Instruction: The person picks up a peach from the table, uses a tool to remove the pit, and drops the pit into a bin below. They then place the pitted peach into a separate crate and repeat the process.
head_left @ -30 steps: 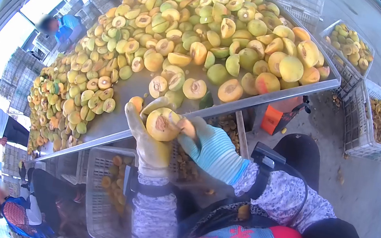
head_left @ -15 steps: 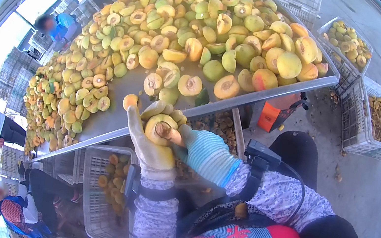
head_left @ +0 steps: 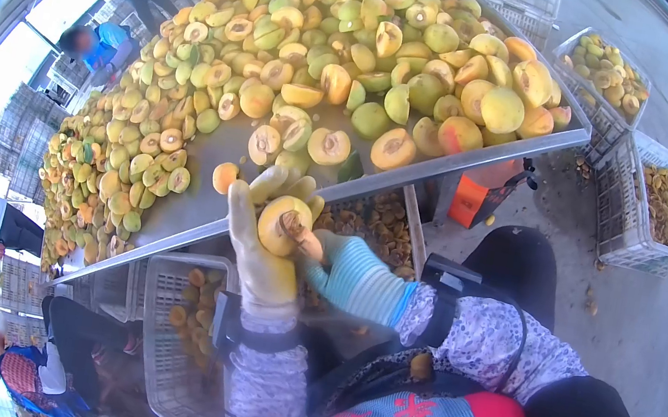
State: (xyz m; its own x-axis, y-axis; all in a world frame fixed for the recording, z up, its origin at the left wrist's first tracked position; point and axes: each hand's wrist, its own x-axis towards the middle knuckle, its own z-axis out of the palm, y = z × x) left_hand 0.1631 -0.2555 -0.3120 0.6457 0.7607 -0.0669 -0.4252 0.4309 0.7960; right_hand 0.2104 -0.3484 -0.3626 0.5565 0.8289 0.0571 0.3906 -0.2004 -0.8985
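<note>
My left hand (head_left: 261, 274), in a pale rubber glove, cups a yellow peach half (head_left: 272, 227) with its cut side toward my right hand. My right hand (head_left: 362, 276), in a teal striped glove, is closed, with its fingertips at the fruit's centre. A brown piece (head_left: 292, 225) shows at the pit cavity; whether it is the pit or a tool tip I cannot make out. Just beyond, a metal table (head_left: 215, 159) bears a large heap of cut peaches (head_left: 286, 70). One small orange-yellow piece (head_left: 225, 177) lies near my left fingers.
Below the table's raised edge stands a container of brown pits (head_left: 384, 225). A crate (head_left: 162, 356) with peach halves is at lower left. More filled crates (head_left: 615, 196) stand right, near an orange-and-black box (head_left: 468, 200). Several people work along the left side.
My right fingertips and the brown piece have shifted slightly left and down on the peach half. The half has turned a little in my left hand.
</note>
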